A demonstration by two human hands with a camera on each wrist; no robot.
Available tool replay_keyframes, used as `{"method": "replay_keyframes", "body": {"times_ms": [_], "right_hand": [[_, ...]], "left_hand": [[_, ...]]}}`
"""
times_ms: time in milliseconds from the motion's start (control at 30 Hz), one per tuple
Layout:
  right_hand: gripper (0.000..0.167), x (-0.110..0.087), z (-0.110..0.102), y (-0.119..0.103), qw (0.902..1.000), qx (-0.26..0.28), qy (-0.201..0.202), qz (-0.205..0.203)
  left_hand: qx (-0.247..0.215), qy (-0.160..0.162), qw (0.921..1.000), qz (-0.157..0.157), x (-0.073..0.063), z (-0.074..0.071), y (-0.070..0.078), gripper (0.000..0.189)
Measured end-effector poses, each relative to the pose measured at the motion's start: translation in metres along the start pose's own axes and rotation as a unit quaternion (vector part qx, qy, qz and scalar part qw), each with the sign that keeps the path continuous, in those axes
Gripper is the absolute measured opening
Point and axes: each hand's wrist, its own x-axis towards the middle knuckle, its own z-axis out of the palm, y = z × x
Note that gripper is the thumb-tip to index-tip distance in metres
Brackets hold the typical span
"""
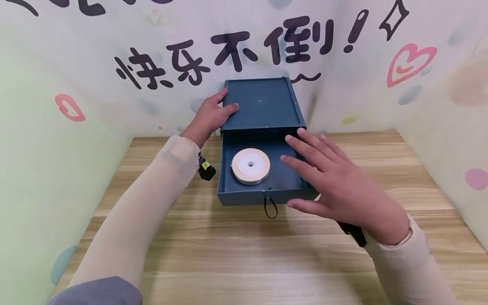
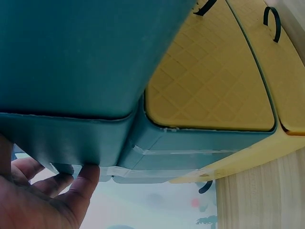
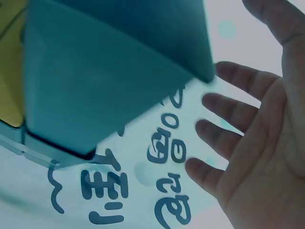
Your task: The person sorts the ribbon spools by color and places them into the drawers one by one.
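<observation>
A dark blue drawer cabinet (image 1: 263,103) stands against the back wall, its top drawer (image 1: 240,198) pulled out toward me. Inside that drawer, on the left, a white ribbon spool (image 1: 259,167) lies flat. My left hand (image 1: 211,114) grips the cabinet's left side, thumb over the top edge. Over the drawer's right side hovers my right hand (image 1: 339,182), fingers spread and holding nothing; its palm faces the camera in the right wrist view. A black loop pull (image 1: 271,210) hangs from the middle of the drawer's front.
The left wrist view shows yellow quilted drawer fronts (image 2: 209,76), with black loops, below the blue drawer. A wood-grain table (image 1: 228,258) carries the cabinet. Printed fabric walls (image 1: 354,84) rise behind and on both sides.
</observation>
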Motion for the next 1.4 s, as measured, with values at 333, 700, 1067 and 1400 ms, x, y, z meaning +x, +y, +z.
{"method": "replay_keyframes", "body": {"times_ms": [333, 700, 1067, 1400], "right_hand": [[0.077, -0.006, 0.030, -0.011, 0.9990, -0.037, 0.025, 0.002], [0.078, -0.006, 0.046, -0.009, 0.9968, -0.066, 0.012, 0.043], [0.082, 0.003, 0.046, 0.001, 0.9937, -0.086, 0.006, 0.072], [0.086, 0.017, 0.051, 0.022, 0.9910, -0.086, 0.020, 0.101]], "left_hand": [[-0.003, -0.001, 1.0000, -0.007, -0.001, -0.001, 0.000, 0.070], [-0.001, -0.002, 1.0000, -0.008, -0.001, 0.000, -0.001, 0.070], [-0.001, -0.002, 1.0000, -0.006, -0.002, -0.001, 0.000, 0.070], [0.000, -0.006, 1.0000, -0.008, -0.001, -0.001, 0.001, 0.071]]}}
